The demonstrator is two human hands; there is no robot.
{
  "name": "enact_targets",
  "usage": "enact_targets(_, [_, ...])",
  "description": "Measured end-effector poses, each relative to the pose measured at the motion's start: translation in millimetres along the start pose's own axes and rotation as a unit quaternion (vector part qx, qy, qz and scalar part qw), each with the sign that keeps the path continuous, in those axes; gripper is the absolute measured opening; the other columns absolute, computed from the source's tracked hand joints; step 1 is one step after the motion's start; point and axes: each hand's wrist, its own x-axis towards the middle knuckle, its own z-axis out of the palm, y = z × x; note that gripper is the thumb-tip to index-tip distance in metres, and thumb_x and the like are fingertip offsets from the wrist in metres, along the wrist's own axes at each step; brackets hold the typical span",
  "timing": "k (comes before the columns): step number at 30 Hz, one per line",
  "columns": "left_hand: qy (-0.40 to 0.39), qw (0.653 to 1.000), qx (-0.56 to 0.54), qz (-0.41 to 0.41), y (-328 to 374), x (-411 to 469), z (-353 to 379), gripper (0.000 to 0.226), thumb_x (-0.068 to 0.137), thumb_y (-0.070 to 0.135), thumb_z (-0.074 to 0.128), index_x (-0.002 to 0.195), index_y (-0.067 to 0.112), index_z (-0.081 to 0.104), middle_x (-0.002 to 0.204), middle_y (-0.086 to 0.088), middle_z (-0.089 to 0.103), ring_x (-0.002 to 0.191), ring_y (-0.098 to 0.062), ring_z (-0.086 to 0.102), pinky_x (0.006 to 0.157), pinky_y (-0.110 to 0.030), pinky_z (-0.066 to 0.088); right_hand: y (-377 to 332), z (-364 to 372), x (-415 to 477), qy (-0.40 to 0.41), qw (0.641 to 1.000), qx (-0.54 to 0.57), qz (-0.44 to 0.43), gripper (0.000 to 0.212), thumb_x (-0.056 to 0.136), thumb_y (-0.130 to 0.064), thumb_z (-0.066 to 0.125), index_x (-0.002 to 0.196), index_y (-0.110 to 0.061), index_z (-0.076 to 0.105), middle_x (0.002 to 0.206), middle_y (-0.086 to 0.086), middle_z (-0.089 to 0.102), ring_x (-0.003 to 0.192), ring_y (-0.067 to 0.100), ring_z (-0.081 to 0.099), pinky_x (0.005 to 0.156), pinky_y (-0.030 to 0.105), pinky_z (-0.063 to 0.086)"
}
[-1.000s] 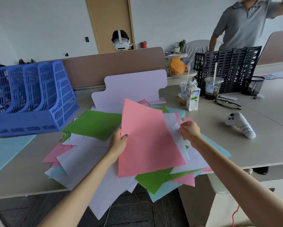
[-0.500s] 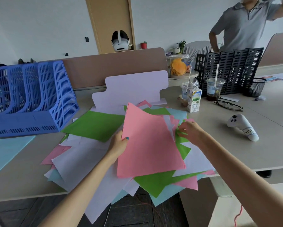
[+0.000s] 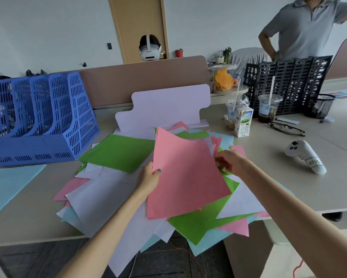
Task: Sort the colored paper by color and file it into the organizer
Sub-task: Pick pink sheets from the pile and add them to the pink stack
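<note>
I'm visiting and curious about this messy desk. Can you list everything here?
paper pile: many, green, white, pink, light blue, centre
pink paper: count unclear, pink, held above the pile
single sheet: one, light blue, far left
blue organizer: one, blue, back left
black organizer: one, black, back right
card stand: one, white, behind the pile
milk carton: one, white-green, right of pile
drink cups: two, clear, beside the carton
snack jar: one, clear, orange contents, behind cups
glasses: one, black, right
controller: one, white, right
mesh cup: one, black, far right
headset: one, white, on the partition
bystander: one, grey shirt, back right
left hand: one, grips pink paper's left edge
right hand: one, at its right edge, grip blurred
</note>
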Motion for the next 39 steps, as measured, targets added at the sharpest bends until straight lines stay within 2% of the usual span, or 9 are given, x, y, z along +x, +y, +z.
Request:
enact_targets(4, [-0.003,1.000,-0.031,0.004,-3.8,0.9,-2.0,0.022,0.091,0.006,0.049,0.108,0.017,0.058,0.109,-0.001,0.066,0.104,-0.023,0.061,0.096,-0.045,0.048,3.6,4.2,3.1,0.059,0.992,-0.058,-0.090,0.018,0.081,-0.003,0.063,0.065,-0.009,0.057,0.057,0.004,0.051,0.041,0.013,0.040,0.036,0.016,0.026])
enact_targets(7, [-0.004,0.999,-0.040,0.004,-3.5,0.6,-3.1,0.023,0.091,0.007,0.049,0.108,0.019,0.059,0.111,-0.002,0.066,0.106,-0.024,0.061,0.097,-0.046,0.047,5.2,5.0,0.2,0.037,0.989,-0.012,-0.143,0.015,0.085,0.007,0.056,0.086,-0.004,0.066,0.062,0.005,0.056,0.050,0.015,0.051,0.037,0.015,0.042])
enact_targets(14, [0.019,0.994,-0.107,0.011,5.5,-6.6,-5.4,0.032,0.094,0.002,0.047,0.122,0.013,0.058,0.116,0.001,0.064,0.107,-0.017,0.058,0.095,-0.030,0.045,-2.5,7.4,-2.4,-0.006,0.981,0.150,-0.125,0.019,0.090,0.008,0.050,0.081,-0.003,0.061,0.052,0.001,0.063,0.042,0.009,0.060,0.045,0.018,0.050])
enact_targets(19, [0.046,0.991,-0.128,0.017,12.0,-2.9,-13.6,0.026,0.093,0.001,0.048,0.114,0.010,0.060,0.112,-0.004,0.065,0.102,-0.020,0.060,0.087,-0.029,0.045,-24.2,8.8,-6.0,0.096,0.959,-0.005,-0.267,0.019,0.093,-0.007,0.043,0.077,-0.005,0.054,0.067,0.003,0.047,0.062,0.018,0.040,0.051,0.026,0.031])
enact_targets(22, [0.045,0.990,-0.129,0.018,15.6,-3.5,-18.3,0.025,0.094,0.002,0.048,0.114,0.010,0.059,0.110,-0.002,0.064,0.101,-0.019,0.059,0.086,-0.028,0.043,-36.4,10.7,-12.6,0.140,0.942,-0.065,-0.297,0.014,0.088,-0.010,0.040,0.081,-0.016,0.051,0.070,-0.004,0.048,0.066,0.018,0.044,0.055,0.030,0.035])
enact_targets(26, [0.039,0.993,-0.109,0.000,6.7,-5.5,-18.7,0.026,0.093,0.002,0.049,0.115,0.010,0.060,0.112,-0.004,0.066,0.104,-0.022,0.060,0.091,-0.034,0.048,-16.6,8.0,-23.1,0.173,0.949,-0.088,-0.249,0.030,0.081,-0.003,0.045,0.108,-0.009,0.034,0.092,0.010,0.052,0.086,0.031,0.052,0.079,0.045,0.046])
enact_targets(33, [0.024,0.995,-0.098,-0.010,1.0,-6.3,-18.3,0.027,0.094,0.004,0.049,0.117,0.012,0.059,0.114,-0.003,0.065,0.107,-0.021,0.060,0.094,-0.035,0.048,12.5,-0.3,-8.9,0.189,0.957,-0.030,-0.217,0.063,0.072,0.010,0.049,0.125,-0.021,0.034,0.090,0.012,0.054,0.074,0.028,0.053,0.060,0.038,0.048])
enact_targets(36, [0.028,0.995,-0.094,0.004,4.3,-4.3,-18.9,0.026,0.094,0.004,0.049,0.116,0.012,0.059,0.113,-0.001,0.065,0.105,-0.019,0.060,0.093,-0.033,0.047,8.7,3.1,3.9,0.132,0.977,-0.047,-0.161,0.029,0.077,0.004,0.055,0.100,-0.011,0.066,0.076,0.008,0.059,0.069,0.024,0.055,0.058,0.030,0.044])
enact_targets(39, [0.030,0.994,-0.103,0.016,7.4,-1.5,-20.3,0.024,0.094,0.004,0.048,0.114,0.012,0.059,0.112,0.000,0.065,0.105,-0.018,0.059,0.090,-0.029,0.045,5.3,10.2,12.0,0.107,0.990,-0.015,-0.092,0.007,0.078,-0.006,0.066,0.072,-0.008,0.063,0.064,0.007,0.056,0.058,0.022,0.053,0.053,0.026,0.038])
